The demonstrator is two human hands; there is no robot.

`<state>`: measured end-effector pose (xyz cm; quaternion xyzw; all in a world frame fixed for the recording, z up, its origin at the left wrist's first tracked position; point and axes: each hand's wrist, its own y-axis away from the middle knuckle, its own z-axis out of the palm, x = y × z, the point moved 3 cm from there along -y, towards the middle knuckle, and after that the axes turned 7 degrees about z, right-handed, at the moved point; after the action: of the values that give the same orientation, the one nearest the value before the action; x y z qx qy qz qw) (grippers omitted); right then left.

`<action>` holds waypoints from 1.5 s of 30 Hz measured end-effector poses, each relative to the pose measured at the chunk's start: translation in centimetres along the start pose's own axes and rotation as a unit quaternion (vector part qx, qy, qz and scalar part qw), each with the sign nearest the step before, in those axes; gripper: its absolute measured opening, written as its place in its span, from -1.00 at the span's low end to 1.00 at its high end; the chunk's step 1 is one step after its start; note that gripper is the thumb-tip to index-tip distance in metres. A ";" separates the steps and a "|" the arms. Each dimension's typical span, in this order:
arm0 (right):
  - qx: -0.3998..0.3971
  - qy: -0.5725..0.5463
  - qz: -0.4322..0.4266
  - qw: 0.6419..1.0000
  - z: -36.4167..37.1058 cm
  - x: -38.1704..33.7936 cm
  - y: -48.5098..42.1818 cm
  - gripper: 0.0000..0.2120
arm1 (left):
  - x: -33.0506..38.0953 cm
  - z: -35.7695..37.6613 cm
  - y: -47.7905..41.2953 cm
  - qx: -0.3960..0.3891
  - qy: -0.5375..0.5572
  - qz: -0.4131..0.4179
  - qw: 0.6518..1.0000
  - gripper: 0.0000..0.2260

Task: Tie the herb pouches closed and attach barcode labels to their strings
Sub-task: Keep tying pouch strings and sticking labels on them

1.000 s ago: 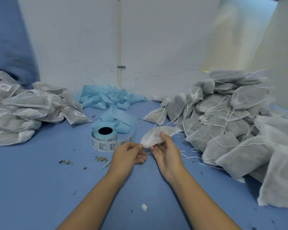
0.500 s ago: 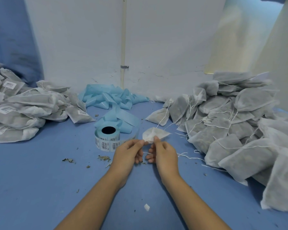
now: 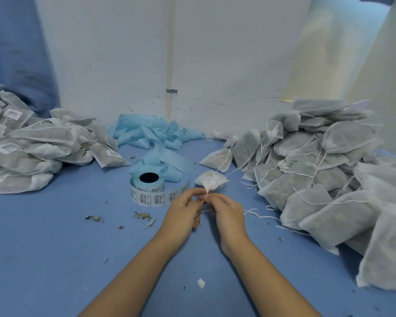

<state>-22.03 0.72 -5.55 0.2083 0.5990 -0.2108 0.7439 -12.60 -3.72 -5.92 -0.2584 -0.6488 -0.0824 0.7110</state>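
Centrally, small white pouch [image 3: 212, 180] sits just beyond both hands, gathered neck pointing toward them. Left hand [image 3: 183, 210] and right hand [image 3: 227, 210] side by side above blue bench [image 3: 55, 248], fingertips of each pinching pouch string [image 3: 206, 192] at neck. Barcode label roll [image 3: 149, 191] just left of pouch. Unlabelled pouch heap [image 3: 318, 175] right; labelled heap [image 3: 32, 145] far left.
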 end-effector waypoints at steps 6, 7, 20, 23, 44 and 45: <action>0.054 -0.036 0.039 0.997 -0.2 0.1 -0.4 -0.81 | -0.3 -0.1 -0.1 0.024 -0.039 0.007 0.999 -0.65; 0.062 -0.040 0.050 0.996 -0.2 0.1 -0.5 -0.80 | -0.2 0.0 -0.2 0.022 -0.048 0.012 0.999 -0.65; -0.052 -0.092 0.095 0.990 -0.6 -0.3 -1.0 -0.82 | 0.0 -0.5 0.4 0.073 -0.281 0.102 0.951 -0.89; -0.028 -0.012 0.053 0.998 -0.5 -0.1 -1.2 -0.83 | 0.3 -1.1 0.5 0.077 -0.393 0.123 0.908 -0.86; 0.045 0.462 -0.199 0.863 0.0 -0.5 0.7 -0.69 | 1.2 -0.3 0.6 -0.013 -0.181 0.182 0.966 -0.65; 0.038 0.475 -0.207 0.854 0.2 -0.4 0.8 -0.57 | 1.1 -0.4 0.4 -0.002 -0.170 0.175 0.970 -0.64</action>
<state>-21.53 1.31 -5.11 0.1822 0.9002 -0.2582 0.2996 -11.87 -3.30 -4.94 -0.3799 -0.7045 0.0872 0.5931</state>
